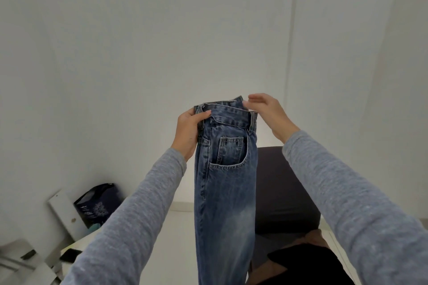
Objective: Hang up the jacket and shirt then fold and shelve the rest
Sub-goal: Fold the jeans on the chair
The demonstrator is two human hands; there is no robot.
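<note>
Two soft grey knit sleeves, a left sleeve (139,203) and a right sleeve (347,192), reach up from the bottom of the view. They end in two bare hands held out in front of a plain white wall (139,30).

Between the hands hangs a pair of blue denim jeans (227,180). The jeans are up in the air and touch nothing else that I can see. They seem to be folded the long way, one leg on top of the other, with a front pocket facing the camera. They are held high by the waistband, most likely so the heavy legs can drop straight down and line up before more folds.

The left hand (187,134) grips one end of the waistband. Its thumb lies on the front and its fingers curl round behind the cloth. The right hand (266,111) is at the other end of the band. Its fingers look mostly straight, and the thumb touches the top edge. It may be a light pinch, but this part is blurry, so I cannot tell.

Below the jeans is a dark padded seat (284,192), a good flat place to lay them. A black cloth (301,266) and a brown cloth (312,236) lie near its front edge, perhaps waiting for their turn.
</note>
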